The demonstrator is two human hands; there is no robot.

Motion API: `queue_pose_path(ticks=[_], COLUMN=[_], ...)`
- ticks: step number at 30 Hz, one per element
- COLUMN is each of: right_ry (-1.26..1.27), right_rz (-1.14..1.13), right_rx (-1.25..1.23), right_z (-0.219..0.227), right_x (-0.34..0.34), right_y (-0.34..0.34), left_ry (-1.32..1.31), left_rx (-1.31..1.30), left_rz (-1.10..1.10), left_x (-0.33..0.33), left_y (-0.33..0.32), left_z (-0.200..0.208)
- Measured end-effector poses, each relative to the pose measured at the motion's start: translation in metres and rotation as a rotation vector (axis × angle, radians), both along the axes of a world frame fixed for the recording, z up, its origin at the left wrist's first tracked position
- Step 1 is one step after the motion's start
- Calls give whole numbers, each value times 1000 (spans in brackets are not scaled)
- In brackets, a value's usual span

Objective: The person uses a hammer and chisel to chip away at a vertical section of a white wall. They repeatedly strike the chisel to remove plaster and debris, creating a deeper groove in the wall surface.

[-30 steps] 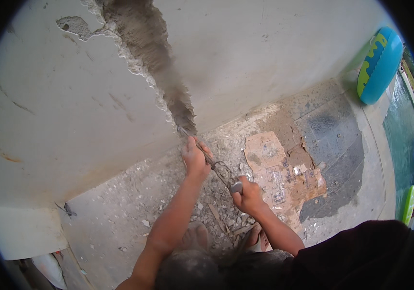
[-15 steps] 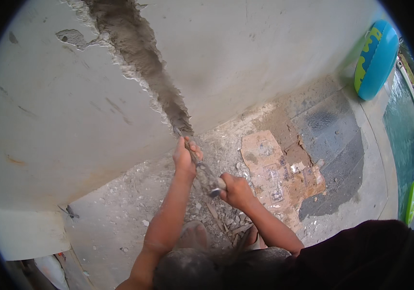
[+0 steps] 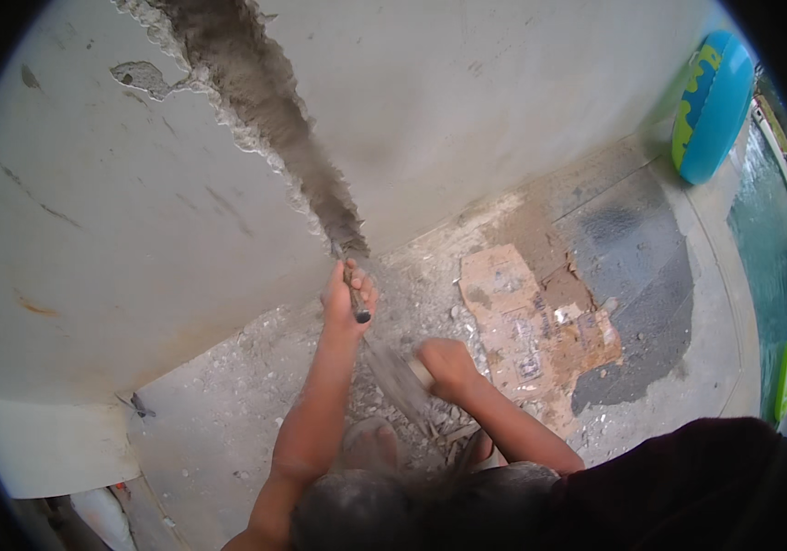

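My left hand (image 3: pixel 336 308) is wrapped round a chisel (image 3: pixel 357 301), whose blunt round end points back toward me. The chisel's tip meets the lower end of a rough groove (image 3: pixel 269 101) cut into the pale plastered wall (image 3: pixel 136 239). To the right and nearer me, my right hand (image 3: pixel 451 369) is closed on the handle of a hammer (image 3: pixel 397 384). The hammer's head is smeared by motion and sits apart from the chisel's end.
Broken plaster (image 3: pixel 256 367) is strewn over the floor around my feet. Torn cardboard (image 3: pixel 513 312) lies right of my hands, beside a dark damp patch (image 3: pixel 636 275). A blue and green inflatable ring (image 3: pixel 719 110) leans at the far right, next to a pool (image 3: pixel 760 239).
The hammer has drawn back from the chisel, its head swinging down toward me. My left hand keeps the chisel at the groove's lower end.
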State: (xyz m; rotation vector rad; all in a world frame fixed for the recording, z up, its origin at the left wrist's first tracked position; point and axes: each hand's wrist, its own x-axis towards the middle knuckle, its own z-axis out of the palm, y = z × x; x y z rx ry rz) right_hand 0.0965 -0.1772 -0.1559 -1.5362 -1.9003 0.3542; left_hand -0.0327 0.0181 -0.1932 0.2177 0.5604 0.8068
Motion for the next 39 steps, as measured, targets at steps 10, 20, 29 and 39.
queue_pose_path(ticks=[10, 20, 29, 39], right_ry=[-11, -21, 342, 1135], right_rz=[-112, -31, -110, -193], right_rx=[-87, 16, -94, -551], right_z=[8, 18, -9, -14], right_x=[-9, -2, -18, -53], right_y=[6, -1, -16, 11], left_ry=[63, 141, 151, 153], left_rx=[37, 50, 77, 50], left_rz=[-43, -85, -108, -44], left_x=[-5, -5, -9, -23], left_y=[4, 7, 3, -2], left_z=[1, 14, 4, 0])
